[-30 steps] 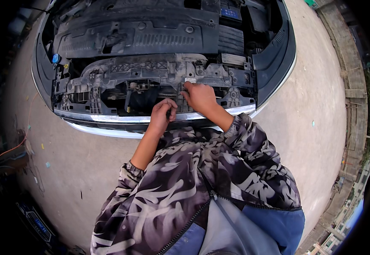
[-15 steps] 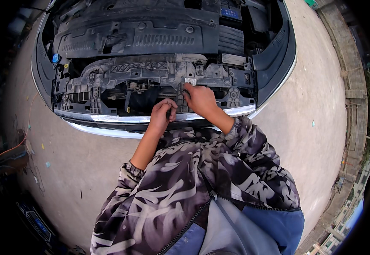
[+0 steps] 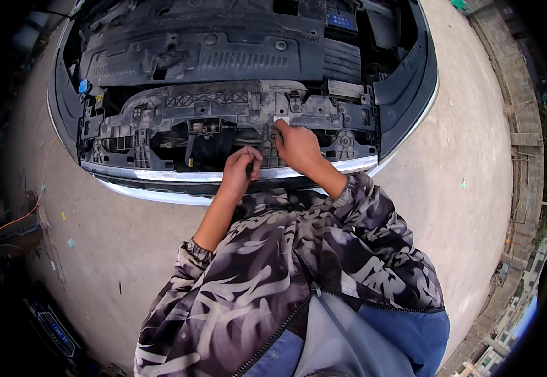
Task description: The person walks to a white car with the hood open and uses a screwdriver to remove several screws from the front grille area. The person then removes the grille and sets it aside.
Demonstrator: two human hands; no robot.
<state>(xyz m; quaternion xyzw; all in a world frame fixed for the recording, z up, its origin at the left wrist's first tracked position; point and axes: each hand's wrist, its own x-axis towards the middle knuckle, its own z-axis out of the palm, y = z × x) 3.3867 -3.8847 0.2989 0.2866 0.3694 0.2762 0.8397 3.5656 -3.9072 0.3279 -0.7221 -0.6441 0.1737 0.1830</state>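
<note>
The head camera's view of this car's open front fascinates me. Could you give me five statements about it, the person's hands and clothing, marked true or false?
1. The right hand reaches farther over the dusty front panel than the left hand. True.
2. Both hands are gloved. False: both are bare.
3. A silvery strip runs along the front edge, below the panel in the picture. True.
4. The blue cap is at the right side of the picture. False: it is at the left.
5. The jacket is plain white. False: it has a dark and light pattern, with blue parts near the zip.
</note>
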